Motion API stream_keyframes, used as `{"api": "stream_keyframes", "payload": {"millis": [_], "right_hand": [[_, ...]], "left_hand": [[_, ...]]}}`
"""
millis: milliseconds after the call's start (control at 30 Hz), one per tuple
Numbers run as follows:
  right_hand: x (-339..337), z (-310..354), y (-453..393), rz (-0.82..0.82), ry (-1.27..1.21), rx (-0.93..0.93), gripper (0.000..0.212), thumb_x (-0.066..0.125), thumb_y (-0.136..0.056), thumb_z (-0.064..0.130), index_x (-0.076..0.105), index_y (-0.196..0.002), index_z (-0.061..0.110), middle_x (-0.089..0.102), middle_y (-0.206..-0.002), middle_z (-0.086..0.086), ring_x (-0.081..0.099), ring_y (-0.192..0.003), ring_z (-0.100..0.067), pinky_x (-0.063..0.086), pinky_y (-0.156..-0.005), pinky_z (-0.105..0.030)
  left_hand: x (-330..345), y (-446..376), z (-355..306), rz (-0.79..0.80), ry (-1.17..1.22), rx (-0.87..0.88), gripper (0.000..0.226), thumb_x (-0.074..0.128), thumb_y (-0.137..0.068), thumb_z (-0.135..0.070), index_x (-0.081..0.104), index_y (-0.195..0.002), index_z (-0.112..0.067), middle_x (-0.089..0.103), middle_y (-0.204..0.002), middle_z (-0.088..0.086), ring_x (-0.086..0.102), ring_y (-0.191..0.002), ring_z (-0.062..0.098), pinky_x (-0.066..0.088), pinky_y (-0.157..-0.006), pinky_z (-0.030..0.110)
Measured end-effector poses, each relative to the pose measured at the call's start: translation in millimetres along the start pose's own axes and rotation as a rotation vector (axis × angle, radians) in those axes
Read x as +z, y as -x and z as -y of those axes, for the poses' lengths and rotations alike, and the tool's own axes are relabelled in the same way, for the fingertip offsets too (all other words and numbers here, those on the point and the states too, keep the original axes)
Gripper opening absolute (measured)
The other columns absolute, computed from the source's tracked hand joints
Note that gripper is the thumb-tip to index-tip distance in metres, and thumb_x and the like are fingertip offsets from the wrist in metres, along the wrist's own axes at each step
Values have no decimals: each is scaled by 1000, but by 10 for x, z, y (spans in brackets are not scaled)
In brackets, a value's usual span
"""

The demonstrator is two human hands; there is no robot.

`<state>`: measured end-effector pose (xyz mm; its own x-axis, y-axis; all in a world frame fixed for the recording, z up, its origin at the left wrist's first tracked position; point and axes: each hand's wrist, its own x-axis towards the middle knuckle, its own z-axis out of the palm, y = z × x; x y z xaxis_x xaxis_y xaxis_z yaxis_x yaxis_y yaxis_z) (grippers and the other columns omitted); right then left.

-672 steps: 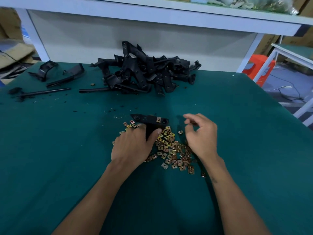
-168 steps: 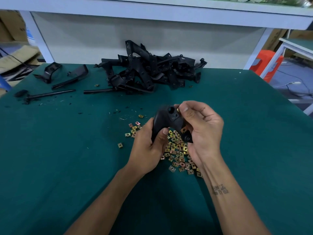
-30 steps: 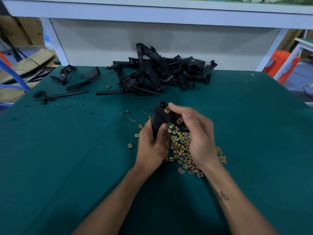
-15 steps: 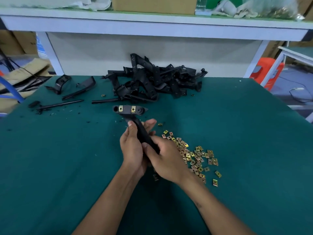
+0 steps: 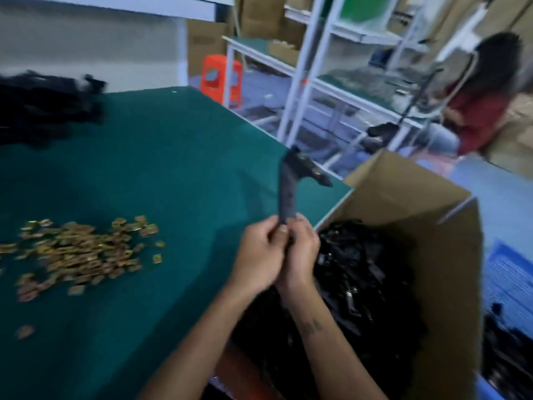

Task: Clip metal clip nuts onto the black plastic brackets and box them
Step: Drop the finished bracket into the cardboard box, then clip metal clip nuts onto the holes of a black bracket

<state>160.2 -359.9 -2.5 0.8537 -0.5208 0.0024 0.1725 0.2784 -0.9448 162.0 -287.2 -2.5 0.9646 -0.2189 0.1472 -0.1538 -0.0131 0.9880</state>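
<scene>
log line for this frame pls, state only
step: boxing | left hand + right hand: both grip bracket at its lower end | bracket: upright near table edge, by open carton | clip nuts: loose on table

Factory floor, workbenches (image 5: 259,57), parts carton (image 5: 403,192)

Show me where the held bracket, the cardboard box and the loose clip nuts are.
held bracket (image 5: 287,194): head view, its long arm.
cardboard box (image 5: 403,192): head view, far flap.
loose clip nuts (image 5: 78,252): head view, pile's middle.
</scene>
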Motion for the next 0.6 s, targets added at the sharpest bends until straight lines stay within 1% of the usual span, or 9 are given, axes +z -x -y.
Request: {"api": "stream_keyframes", "payload": {"millis": [133,200,233,300,333,400,433,500,600], "right_hand": [[-1008,159,-163,-265,79,2,34,46,-98,-5,54,-70,12,48,-68,-1,46,-63,-7,39,-63,-27],[-1361,24,-164,-285,-104,173,24,47,-103,7,57,-80,10,51,-71,-4,50,-68,-15,41,-74,-35],[-1503,-67,-161,-284,-234,281,20,47,-104,15,60,-89,8,55,-74,-7,53,-72,-21,42,-82,-39],[-1712,-294,-140,-334,-365,437,30,46,-105,26,62,-94,4,60,-77,-10,57,-77,-28,44,-93,-43],[-1789,-438,-125,-381,-365,498,36,45,-106,30,64,-94,2,62,-77,-11,58,-79,-30,46,-91,-44],[-1891,-692,-44,-453,-345,610,43,41,-106,31,63,-100,-6,63,-80,-19,58,-83,-36,48,-89,-45],[-1914,-845,1,-466,-356,667,44,38,-106,28,62,-99,-8,63,-78,-22,57,-83,-37,48,-86,-45],[-1863,-1043,94,-488,-287,748,44,33,-105,24,59,-87,-6,61,-67,-23,53,-77,-38,45,-72,-42],[-1639,-1166,169,-544,-189,774,39,36,-102,20,59,-80,-4,58,-73,-21,56,-75,-35,42,-65,-38]], "left_hand": [[1020,70,102,191,-240,-11,33,49,-99,-18,62,-129,-23,72,-115,5,66,-108,22,53,-91,37],[1282,131,201,316,-334,-142,39,45,-103,-22,50,-142,-17,64,-131,10,60,-122,29,49,-101,40],[1350,170,270,349,-352,-203,40,44,-105,-22,47,-144,-14,62,-134,11,57,-126,30,47,-101,36],[1356,269,421,386,-345,-301,37,42,-106,-22,47,-141,-10,60,-136,11,56,-128,29,41,-91,25],[1305,330,504,408,-355,-342,37,42,-107,-23,47,-140,-8,59,-138,11,55,-129,28,39,-87,24],[1170,430,691,455,-418,-379,33,44,-107,-26,55,-132,-8,60,-137,11,56,-128,25,41,-87,24],[1093,469,780,496,-462,-380,26,44,-106,-26,61,-119,-11,63,-131,10,59,-124,24,43,-87,25],[931,508,888,582,-518,-367,21,44,-105,-26,59,-91,-20,68,-111,4,65,-107,17,46,-81,26],[730,500,841,625,-514,-313,21,45,-102,-26,56,-83,-24,67,-91,-7,61,-84,5,47,-77,27]]}}
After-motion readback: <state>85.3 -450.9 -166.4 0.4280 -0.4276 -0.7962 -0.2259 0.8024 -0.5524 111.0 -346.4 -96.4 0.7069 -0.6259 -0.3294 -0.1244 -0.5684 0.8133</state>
